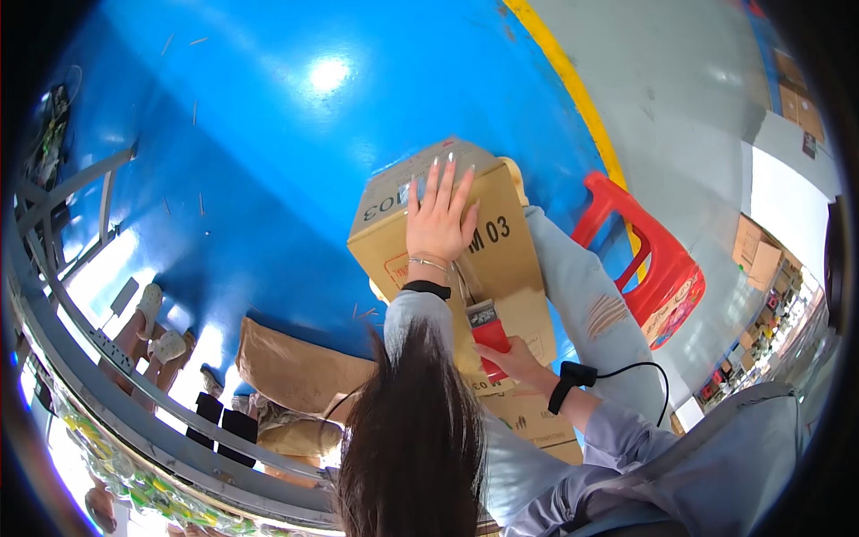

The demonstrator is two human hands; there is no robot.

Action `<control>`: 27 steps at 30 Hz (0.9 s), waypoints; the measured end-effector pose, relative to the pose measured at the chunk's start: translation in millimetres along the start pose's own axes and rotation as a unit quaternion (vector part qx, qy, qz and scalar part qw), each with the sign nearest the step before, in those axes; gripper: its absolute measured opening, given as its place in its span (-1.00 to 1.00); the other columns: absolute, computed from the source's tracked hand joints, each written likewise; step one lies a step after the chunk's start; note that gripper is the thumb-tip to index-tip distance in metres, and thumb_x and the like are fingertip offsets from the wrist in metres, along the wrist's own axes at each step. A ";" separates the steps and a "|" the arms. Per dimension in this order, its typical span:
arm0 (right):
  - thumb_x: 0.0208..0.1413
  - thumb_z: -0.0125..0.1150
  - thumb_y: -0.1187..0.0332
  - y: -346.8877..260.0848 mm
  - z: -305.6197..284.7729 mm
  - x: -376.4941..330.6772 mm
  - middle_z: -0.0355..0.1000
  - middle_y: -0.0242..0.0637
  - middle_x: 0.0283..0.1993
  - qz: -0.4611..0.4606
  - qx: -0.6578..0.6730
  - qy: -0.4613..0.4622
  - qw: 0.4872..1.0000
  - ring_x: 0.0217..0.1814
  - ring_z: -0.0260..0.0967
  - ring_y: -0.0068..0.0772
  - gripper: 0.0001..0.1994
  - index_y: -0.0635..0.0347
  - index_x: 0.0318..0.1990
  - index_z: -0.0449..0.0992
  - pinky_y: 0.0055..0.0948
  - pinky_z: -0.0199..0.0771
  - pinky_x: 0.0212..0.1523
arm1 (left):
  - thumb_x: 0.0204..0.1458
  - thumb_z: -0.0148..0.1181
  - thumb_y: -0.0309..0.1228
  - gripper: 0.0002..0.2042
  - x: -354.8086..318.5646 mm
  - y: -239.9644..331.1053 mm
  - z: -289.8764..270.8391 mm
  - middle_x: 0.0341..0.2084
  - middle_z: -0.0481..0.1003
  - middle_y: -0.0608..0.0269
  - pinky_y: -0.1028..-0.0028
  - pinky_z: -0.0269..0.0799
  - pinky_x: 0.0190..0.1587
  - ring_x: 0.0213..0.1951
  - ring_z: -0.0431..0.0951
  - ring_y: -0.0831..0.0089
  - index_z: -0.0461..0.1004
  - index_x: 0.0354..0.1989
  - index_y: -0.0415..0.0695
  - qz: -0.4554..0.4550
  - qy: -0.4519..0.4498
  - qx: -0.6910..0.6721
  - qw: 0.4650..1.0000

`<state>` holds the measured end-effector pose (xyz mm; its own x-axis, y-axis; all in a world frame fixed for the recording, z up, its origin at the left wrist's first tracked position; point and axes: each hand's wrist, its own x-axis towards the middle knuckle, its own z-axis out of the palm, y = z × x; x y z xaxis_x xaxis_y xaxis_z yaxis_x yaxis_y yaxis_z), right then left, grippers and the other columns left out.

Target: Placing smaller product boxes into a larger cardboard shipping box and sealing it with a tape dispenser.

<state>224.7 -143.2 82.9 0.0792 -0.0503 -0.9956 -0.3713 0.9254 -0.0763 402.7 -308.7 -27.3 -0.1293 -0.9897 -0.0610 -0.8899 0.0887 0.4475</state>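
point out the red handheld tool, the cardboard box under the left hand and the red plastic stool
Red handheld tool (490, 336): head view, on its red body.
Cardboard box (514, 277): head view, on its brown side face.
Red plastic stool (667, 268): head view, on its red body.
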 end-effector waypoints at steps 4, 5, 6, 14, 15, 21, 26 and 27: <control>0.07 0.31 0.09 -4.9 4.2 -0.1 0.51 -0.31 -0.38 0.006 0.029 -0.017 0.999 -0.41 0.51 -0.50 -0.63 0.26 -0.21 0.51 -0.50 0.52 -0.37 | 0.11 0.02 -0.20 -0.52 -5.5 -1.6 3.1 0.26 0.24 0.17 0.10 0.03 0.27 0.31 0.17 0.18 0.30 0.24 0.09 -0.014 0.013 -0.063 0.998; 0.07 0.32 0.09 -5.3 0.7 0.1 0.51 -0.30 -0.37 0.033 0.033 -0.023 0.999 -0.42 0.52 -0.48 -0.63 0.26 -0.21 0.50 -0.49 0.53 -0.38 | 0.10 0.03 -0.24 -0.53 -5.8 0.2 4.7 0.26 0.24 0.16 0.11 0.07 0.26 0.30 0.19 0.17 0.31 0.23 0.08 -0.010 0.017 -0.071 0.997; 0.07 0.32 0.10 -9.9 0.1 4.6 0.51 -0.28 -0.37 0.050 0.038 -0.033 0.998 -0.42 0.52 -0.47 -0.62 0.27 -0.20 0.49 -0.48 0.53 -0.39 | 0.10 0.03 -0.24 -0.53 -4.4 -2.1 4.1 0.26 0.24 0.16 0.11 0.07 0.26 0.30 0.19 0.17 0.31 0.23 0.08 -0.002 0.022 -0.069 0.997; 0.01 0.34 0.05 -27.2 6.0 7.3 0.52 -0.23 -0.31 -0.032 0.020 -0.001 0.999 -0.34 0.53 -0.40 -0.54 0.29 -0.15 0.48 -0.44 0.52 -0.34 | 0.10 -0.01 -0.37 -0.58 -1.6 -16.4 12.2 0.21 0.30 0.07 0.15 0.20 0.18 0.26 0.25 0.18 0.36 0.17 -0.06 0.009 0.075 -0.060 0.995; -0.02 0.35 -0.01 -30.3 7.8 6.9 0.53 -0.19 -0.26 -0.017 0.029 -0.005 0.999 -0.23 0.53 -0.38 -0.50 0.26 -0.12 0.51 -0.43 0.51 -0.22 | 0.09 -0.02 -0.38 -0.58 3.3 -16.2 12.7 0.20 0.31 0.09 0.14 0.22 0.16 0.27 0.24 0.20 0.36 0.16 -0.08 0.007 0.090 -0.068 0.994; 0.01 0.31 0.00 -2.6 29.6 16.2 0.52 -0.22 -0.27 -0.128 -0.044 0.091 0.987 -0.23 0.52 -0.36 -0.54 0.24 -0.16 0.52 -0.40 0.49 -0.19 | 0.10 -0.01 -0.42 -0.65 0.6 -6.2 15.5 0.09 0.41 0.08 0.20 0.28 0.11 0.17 0.37 0.21 0.42 0.08 -0.12 0.005 0.131 -0.089 0.987; 0.01 0.33 0.03 4.8 20.4 22.1 0.50 -0.24 -0.27 -0.108 -0.029 0.042 0.993 -0.28 0.51 -0.38 -0.54 0.22 -0.09 0.48 -0.39 0.50 -0.27 | 0.10 0.00 -0.40 -0.66 -5.9 -10.8 16.6 0.08 0.43 0.11 0.24 0.27 0.12 0.17 0.37 0.26 0.42 0.06 -0.11 -0.008 0.134 -0.091 0.987; 0.03 0.33 0.06 -8.6 16.7 13.4 0.50 -0.26 -0.27 -0.057 0.003 0.019 0.998 -0.28 0.51 -0.39 -0.54 0.22 -0.06 0.46 -0.39 0.51 -0.31 | 0.09 0.01 -0.38 -0.66 -5.5 -12.1 18.0 0.08 0.42 0.13 0.26 0.24 0.14 0.19 0.35 0.29 0.42 0.06 -0.10 -0.011 0.131 -0.095 0.987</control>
<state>244.4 -145.6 71.1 0.0845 -0.1690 -0.9820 -0.3561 0.9153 -0.1882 406.2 -302.3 -48.4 0.0284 -0.9883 0.1497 -0.7899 0.0696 0.6093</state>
